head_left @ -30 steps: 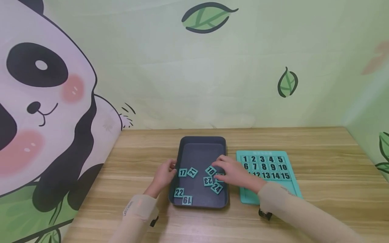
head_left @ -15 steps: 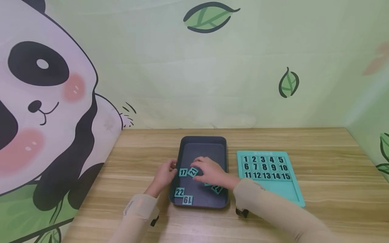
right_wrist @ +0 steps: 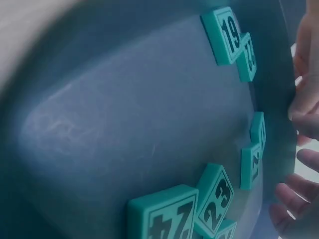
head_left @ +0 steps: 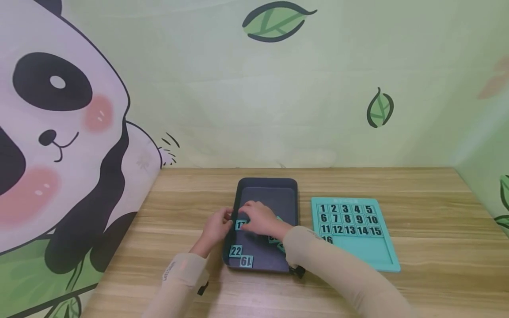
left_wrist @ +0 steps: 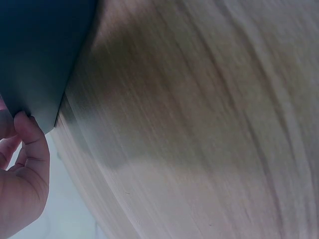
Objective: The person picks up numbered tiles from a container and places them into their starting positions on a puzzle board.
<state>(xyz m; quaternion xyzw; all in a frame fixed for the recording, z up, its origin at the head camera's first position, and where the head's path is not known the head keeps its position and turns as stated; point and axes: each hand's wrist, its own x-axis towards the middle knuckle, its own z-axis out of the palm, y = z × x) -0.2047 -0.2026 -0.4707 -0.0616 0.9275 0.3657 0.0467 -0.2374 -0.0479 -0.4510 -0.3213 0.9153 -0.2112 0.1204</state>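
Wood-grained counter (head_left: 429, 212) lies beneath the left grip (head_left: 217, 227), which pinches the rim of the dark tray (head_left: 270, 196), and the right grip (head_left: 260, 218), fingers parted and holding nothing, over tile 17 (head_left: 239, 225).

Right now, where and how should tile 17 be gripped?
Probably by its near and far edges, from above: tile 17 lies flat, number up, with the tray's left wall close on one side and tile 21 on the other.

printed panda (head_left: 75, 141) (pink-cheeked) | green leaves (head_left: 274, 25) on backdrop (head_left: 246, 110) | wood-grain table (head_left: 433, 225)
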